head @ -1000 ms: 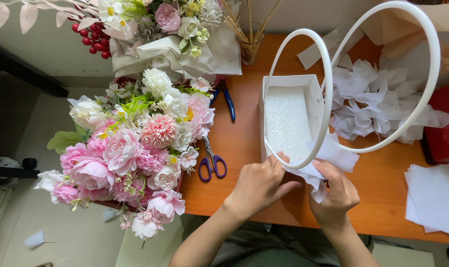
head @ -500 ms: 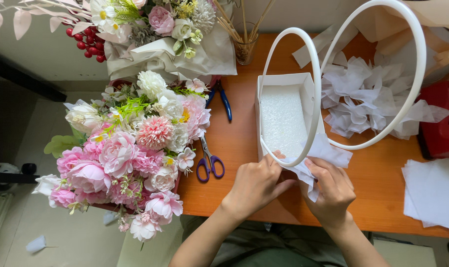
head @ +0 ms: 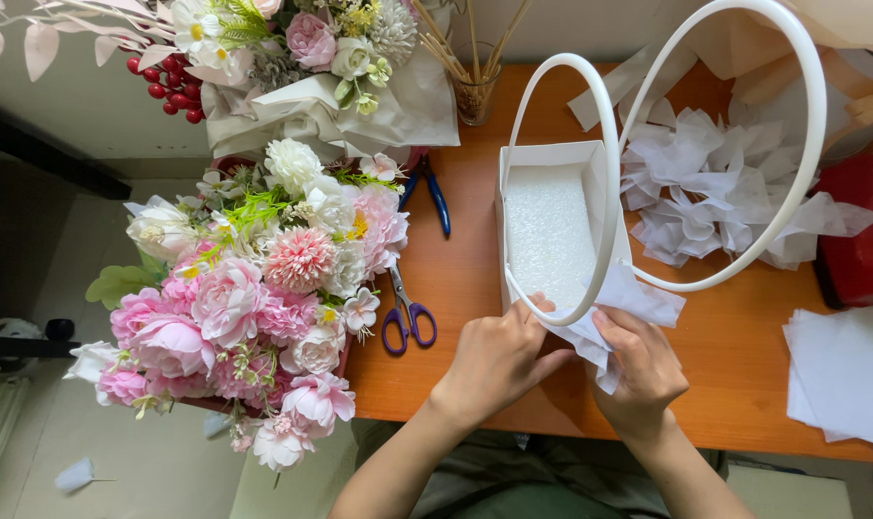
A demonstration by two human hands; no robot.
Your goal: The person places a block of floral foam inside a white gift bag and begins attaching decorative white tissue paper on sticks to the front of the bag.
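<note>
- Your left hand [head: 499, 360] rests at the near end of the white rectangular box with two tall hoop handles [head: 552, 159]; its grip is pressed together on the crumpled white tissue paper [head: 629, 303] at the box's near edge.
- Your right hand [head: 643, 370] sits just beside the left, fingers curled and pinching the same tissue paper from the right; the sheet bunches between both hands and touches the near handle.
- The box stands upright on the orange wooden counter [head: 475, 279], near its middle, open side up. A slab of white foam [head: 550, 231] fills its floor.
- One handle arches over the box; the larger one leans out to the right, over a heap of folded white tissue pieces [head: 706, 192].
- Purple-handled scissors [head: 408, 317] lie on the counter just left of your left hand, well clear of the box.
- Blue-handled pliers [head: 436, 192] lie farther back, partly under flowers.
- A large bouquet of pink and white flowers [head: 254, 298] overhangs the counter's left edge.
- A second bouquet wrapped in cream paper [head: 311, 96] lies at the far left corner, beside a glass of thin sticks [head: 475, 86].
- A stack of flat white sheets [head: 840, 375] lies at the right edge.
</note>
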